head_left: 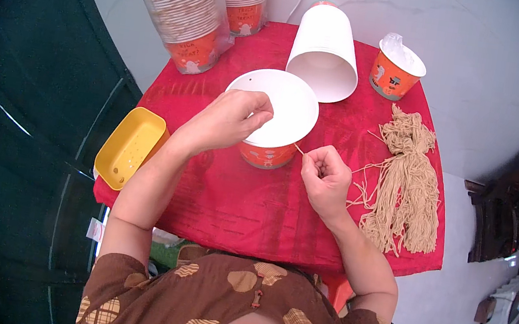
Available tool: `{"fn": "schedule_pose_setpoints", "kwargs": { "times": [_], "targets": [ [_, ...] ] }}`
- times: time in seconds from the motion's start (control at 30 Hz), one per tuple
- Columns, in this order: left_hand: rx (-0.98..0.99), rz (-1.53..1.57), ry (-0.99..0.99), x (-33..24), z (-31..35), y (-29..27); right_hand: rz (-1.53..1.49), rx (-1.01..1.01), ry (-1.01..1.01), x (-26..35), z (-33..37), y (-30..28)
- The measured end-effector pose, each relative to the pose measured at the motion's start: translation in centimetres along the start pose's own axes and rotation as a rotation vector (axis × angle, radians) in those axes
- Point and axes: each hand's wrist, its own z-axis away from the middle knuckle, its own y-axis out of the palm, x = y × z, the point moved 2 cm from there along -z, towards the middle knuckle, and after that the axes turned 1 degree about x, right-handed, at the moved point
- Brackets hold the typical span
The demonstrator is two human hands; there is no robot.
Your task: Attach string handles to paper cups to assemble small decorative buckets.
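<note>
An orange printed paper bucket (268,157) with a white inside stands before me, its mouth tilted toward me. A small dark hole shows in its far left wall. My left hand (233,120) is over the bucket's mouth at the left rim, fingers curled together; what they hold, if anything, is hidden. Just outside the right rim, my right hand (326,179) pinches a beige cord (299,148) that runs to the bucket's side. A loose bundle of beige cords (408,183) lies on the table to the right of that hand.
A yellow tray (122,136) with small bits in it sits at the left edge of the red-covered table (218,222). Bagged bucket stacks (186,46) stand back left. White-lined buckets (325,52) lie sideways at the back, and an orange bucket (393,78) holding clear plastic stands back right.
</note>
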Motion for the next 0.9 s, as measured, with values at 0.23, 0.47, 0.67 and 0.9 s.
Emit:
{"fn": "schedule_pose_setpoints", "kwargs": {
  "times": [0.23,0.47,0.67,0.9],
  "targets": [
    [0.068,0.074,0.069,0.3,-0.4,0.5,0.026,0.009,-0.019,-0.1,-0.6,0.5],
    [0.215,0.075,0.294,0.4,-1.7,2.2,0.026,0.009,-0.005,-0.7,-1.1,1.2],
    [0.311,0.072,0.187,-0.1,-1.9,2.9,-0.039,0.056,0.100,-0.8,-1.4,1.1],
    [0.219,-0.074,0.188,-2.4,0.3,4.0,-0.120,0.272,0.476,0.2,-1.8,-0.4]
  ]
}}
